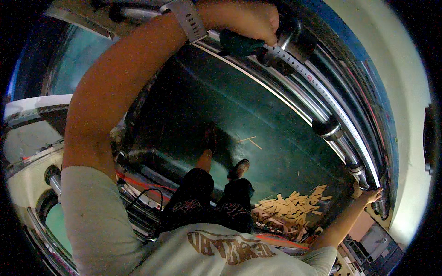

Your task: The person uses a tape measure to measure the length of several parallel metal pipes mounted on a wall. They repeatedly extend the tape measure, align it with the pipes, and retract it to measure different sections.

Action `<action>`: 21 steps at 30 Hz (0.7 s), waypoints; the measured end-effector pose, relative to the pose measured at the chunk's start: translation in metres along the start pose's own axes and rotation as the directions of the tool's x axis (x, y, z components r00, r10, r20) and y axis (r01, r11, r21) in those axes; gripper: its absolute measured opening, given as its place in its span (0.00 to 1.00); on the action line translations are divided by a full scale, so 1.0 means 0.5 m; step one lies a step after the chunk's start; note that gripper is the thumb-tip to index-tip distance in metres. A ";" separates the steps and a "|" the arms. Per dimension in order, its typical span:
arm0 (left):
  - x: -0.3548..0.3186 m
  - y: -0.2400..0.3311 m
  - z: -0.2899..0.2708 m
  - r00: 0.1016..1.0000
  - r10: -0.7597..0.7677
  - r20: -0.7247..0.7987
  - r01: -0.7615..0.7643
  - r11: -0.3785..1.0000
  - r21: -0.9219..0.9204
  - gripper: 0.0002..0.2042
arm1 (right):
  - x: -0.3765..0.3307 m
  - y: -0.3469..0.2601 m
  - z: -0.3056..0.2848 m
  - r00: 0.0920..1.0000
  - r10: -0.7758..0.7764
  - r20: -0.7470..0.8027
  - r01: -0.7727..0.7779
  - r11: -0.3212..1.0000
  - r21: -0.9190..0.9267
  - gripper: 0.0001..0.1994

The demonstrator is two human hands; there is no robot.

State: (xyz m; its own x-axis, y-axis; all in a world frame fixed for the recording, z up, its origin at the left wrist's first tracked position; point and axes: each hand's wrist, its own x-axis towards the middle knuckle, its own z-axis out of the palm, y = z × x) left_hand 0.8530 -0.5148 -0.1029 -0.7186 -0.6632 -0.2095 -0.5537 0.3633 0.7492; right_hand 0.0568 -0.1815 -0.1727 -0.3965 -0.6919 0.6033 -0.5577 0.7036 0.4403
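- The left hand [246, 18] is closed in a fist around a dark green handle [239, 44], beside a metal knob [287, 43] on a rail [322, 103] carrying a ruler strip [343, 119].
- The right hand [372, 195] reaches to the rail's far end, fingers narrow, touching the strip; whether it grips anything is unclear.
- The handle's far end is hidden under the fist.
- Below, a dark green floor [276, 138] holds a pile of wood offcuts [290, 209] by the person's shoes [239, 168].
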 end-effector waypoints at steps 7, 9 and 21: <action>-0.006 0.028 -0.003 0.990 -0.134 0.051 0.130 0.989 0.073 0.10 | -0.010 -0.227 -0.067 0.676 0.451 0.583 -0.616 -0.090 0.783 0.26; -0.013 0.007 -0.011 0.998 -0.046 0.043 0.045 0.999 0.031 0.10 | 0.023 -0.043 0.022 0.909 0.384 0.159 -0.316 0.387 0.866 0.28; -0.022 -0.006 0.009 1.000 0.021 -0.003 -0.021 1.000 -0.004 0.13 | 0.019 -0.034 0.094 0.959 0.201 0.197 -0.247 0.266 0.932 0.29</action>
State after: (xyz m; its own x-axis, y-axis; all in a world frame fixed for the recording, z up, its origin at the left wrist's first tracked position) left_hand 0.8607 -0.5059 -0.1058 -0.7288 -0.6573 -0.1917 -0.5367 0.3746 0.7561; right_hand 0.0283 -0.2077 -0.2059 -0.6367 -0.5542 0.5362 -0.7295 0.2073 -0.6519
